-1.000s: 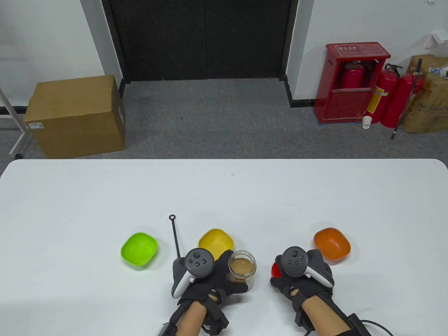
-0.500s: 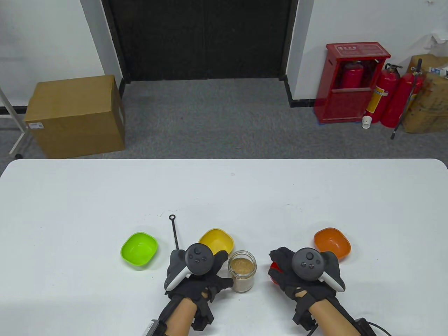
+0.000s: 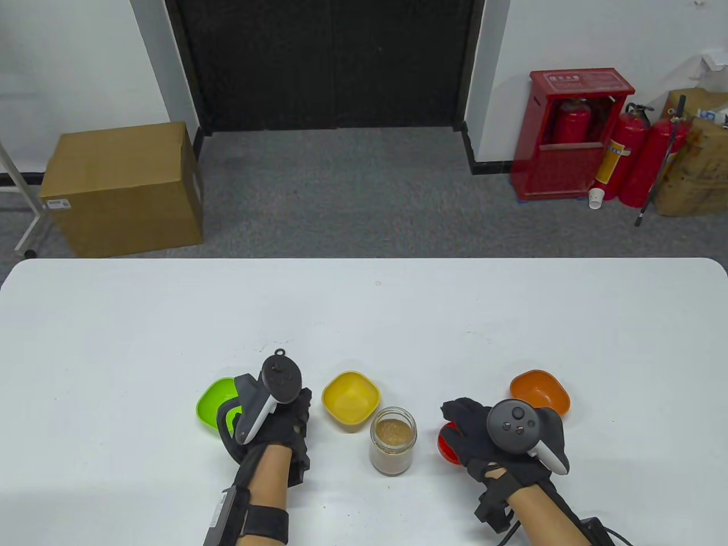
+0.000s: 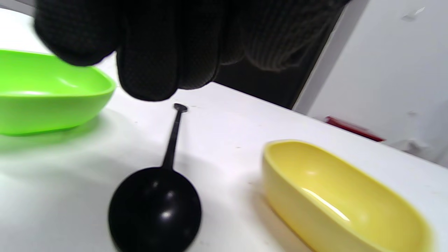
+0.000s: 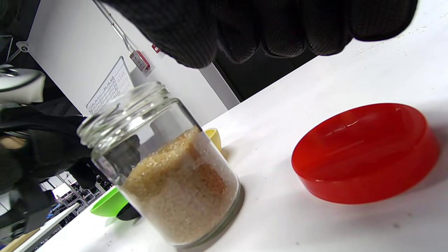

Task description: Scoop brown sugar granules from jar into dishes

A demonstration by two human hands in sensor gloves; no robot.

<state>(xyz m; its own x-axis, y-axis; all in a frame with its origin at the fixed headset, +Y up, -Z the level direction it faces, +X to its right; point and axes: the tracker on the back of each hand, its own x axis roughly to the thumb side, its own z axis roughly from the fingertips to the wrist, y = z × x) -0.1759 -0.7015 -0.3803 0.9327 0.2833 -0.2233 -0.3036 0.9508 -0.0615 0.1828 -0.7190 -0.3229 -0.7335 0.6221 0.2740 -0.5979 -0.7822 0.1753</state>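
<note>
While the jar (image 3: 393, 446) stands open and upright near the front edge of the table (image 3: 114, 318), about half full of brown sugar, nothing has yet been scooped. Just right of it, touching the table, lies the red lid (image 5: 364, 152), with the right hand (image 3: 500, 435) above it: fingers (image 5: 196, 31) loosely curled, holding nothing, clear of the lid. Left of the jar, the left hand (image 3: 273, 418) hovers over the black spoon (image 4: 159, 196). Spoon flat on the table between the green dish (image 3: 213, 401) and the yellow dish (image 3: 350, 397), bowl toward the person, handle running away, its ringed tip directly beneath the left fingertips (image 4: 147, 70). Fingers together, pointing down, not touching the handle. Judged: left hand nearer by far; pickup calls for a short drop onto the handle's far end. Orange dish (image 3: 540, 392) farther right. All 3 dishes appear empty.
</note>
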